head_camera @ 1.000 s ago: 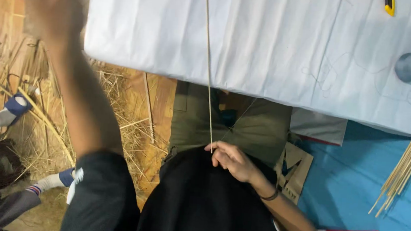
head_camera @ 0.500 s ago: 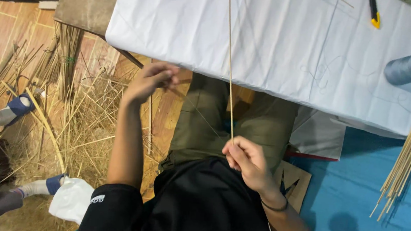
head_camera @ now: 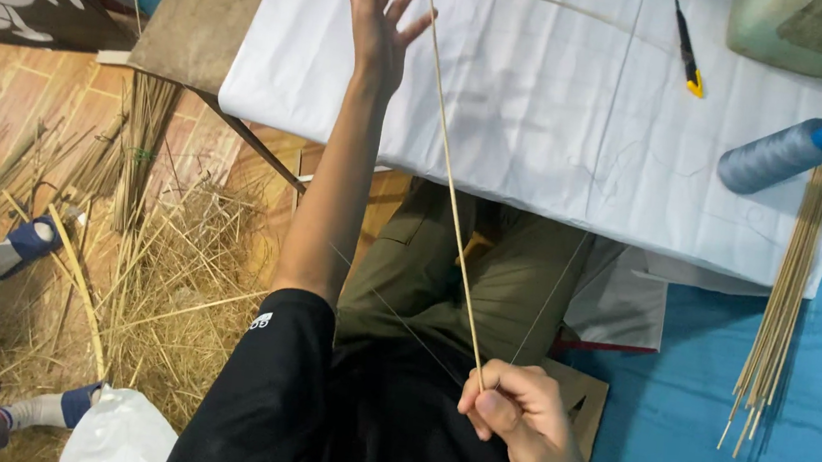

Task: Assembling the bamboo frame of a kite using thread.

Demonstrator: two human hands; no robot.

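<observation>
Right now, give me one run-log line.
right hand: pinching thin stick | left hand: open, raised over white sheet | thread spool: on sheet

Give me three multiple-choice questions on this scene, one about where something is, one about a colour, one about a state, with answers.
1. Where does the thread spool lie?
A. On the white sheet
B. In the straw
C. In the person's lap

2. What colour is the tip of the cutter?
A. Red
B. Yellow
C. Green

3. How is the left hand?
A. Clenched in a fist
B. Gripping the cutter
C. Open, fingers spread

Answers:
1 A, the grey-blue spool rests near the sheet's right edge, beside the stick bundle.
2 B, the black cutter ends in yellow.
3 C, the left hand is raised over the sheet with fingers apart, while the right hand pinches the lower end of the thin stick.
</observation>
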